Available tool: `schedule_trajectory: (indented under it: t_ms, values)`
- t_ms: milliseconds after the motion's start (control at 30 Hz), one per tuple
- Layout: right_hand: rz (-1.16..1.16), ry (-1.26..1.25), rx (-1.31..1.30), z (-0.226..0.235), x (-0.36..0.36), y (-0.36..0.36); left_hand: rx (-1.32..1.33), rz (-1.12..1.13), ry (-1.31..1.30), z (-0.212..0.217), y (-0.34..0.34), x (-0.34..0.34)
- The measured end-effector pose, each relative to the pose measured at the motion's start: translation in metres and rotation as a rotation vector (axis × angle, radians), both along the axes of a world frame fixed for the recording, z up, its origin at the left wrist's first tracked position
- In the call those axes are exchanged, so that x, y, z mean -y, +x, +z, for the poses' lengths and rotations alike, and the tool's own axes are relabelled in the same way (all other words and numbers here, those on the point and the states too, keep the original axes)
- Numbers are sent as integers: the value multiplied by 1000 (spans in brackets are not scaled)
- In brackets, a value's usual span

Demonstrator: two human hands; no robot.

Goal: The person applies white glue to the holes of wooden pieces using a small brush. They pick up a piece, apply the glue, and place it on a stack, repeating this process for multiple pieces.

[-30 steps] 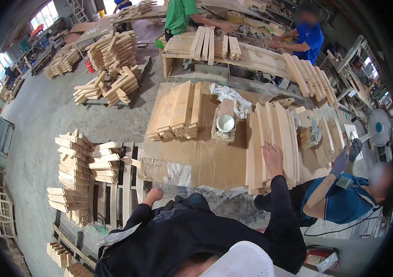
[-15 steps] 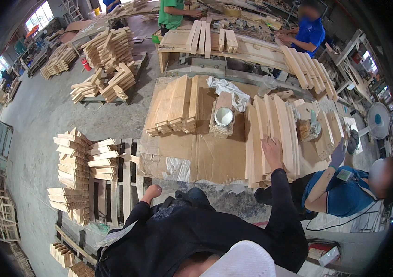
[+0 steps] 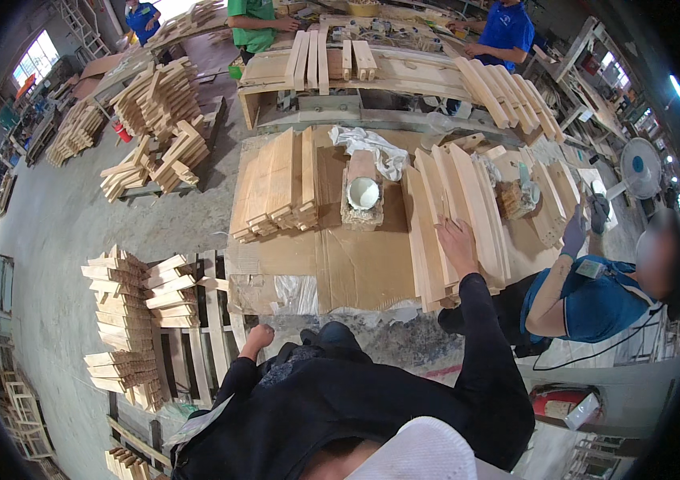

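My right hand [image 3: 457,242] reaches over a row of pale wooden pieces [image 3: 472,208] on the right part of the cardboard-covered table. Its fingers are drawn together on the wood, with a thin stick-like thing at the tips, too small to name. My left hand [image 3: 258,338] hangs before my body near the table's front edge, fingers curled, with nothing seen in it. Left of the row, a white cup [image 3: 363,193] rests on a crusted block [image 3: 364,218]. Farther left lies a stack of wooden pieces [image 3: 276,188].
A white cloth [image 3: 380,152] lies behind the cup. At the right, a gloved co-worker [image 3: 588,296] handles wood near a fan [image 3: 641,166]. Wood stacks [image 3: 125,320] stand on a pallet [image 3: 213,320] at my left. Another workbench [image 3: 404,68] runs behind the table.
The view has shifted, so the table and stacks appear farther left. My right hand stays on the wooden row with its fingers together. My left hand remains curled near my body.
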State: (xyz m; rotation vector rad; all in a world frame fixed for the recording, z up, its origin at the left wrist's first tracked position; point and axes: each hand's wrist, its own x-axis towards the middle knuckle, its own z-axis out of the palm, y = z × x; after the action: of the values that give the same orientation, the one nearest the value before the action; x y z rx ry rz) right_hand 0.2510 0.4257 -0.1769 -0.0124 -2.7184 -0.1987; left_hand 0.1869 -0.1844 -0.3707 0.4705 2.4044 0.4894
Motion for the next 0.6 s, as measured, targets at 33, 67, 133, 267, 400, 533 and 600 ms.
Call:
schedule_trajectory:
  t_ms: [33, 67, 133, 267, 400, 533, 600]
  values:
    - [-6, 13, 3, 0, -1, 1, 1, 7, 9, -3, -1, 0]
    - [-6, 63, 22, 0, -1, 0, 3, 20, 16, -8, 0, 1]
    - [-4, 155, 55, 0, 0, -1, 22, 54, 30, -19, -1, 9]
    - [-32, 117, 96, -6, -7, 1, 105, 152, 48, -19, -3, 5]
    - [-21, 87, 98, 3, 0, 0, 79, 112, 36, -23, -1, 9]
    - [-18, -19, 81, 12, 6, 1, -6, 66, -2, -22, -2, 5]
    - [-19, 2, 63, 11, 4, 3, 6, 93, -4, -10, -2, -3]
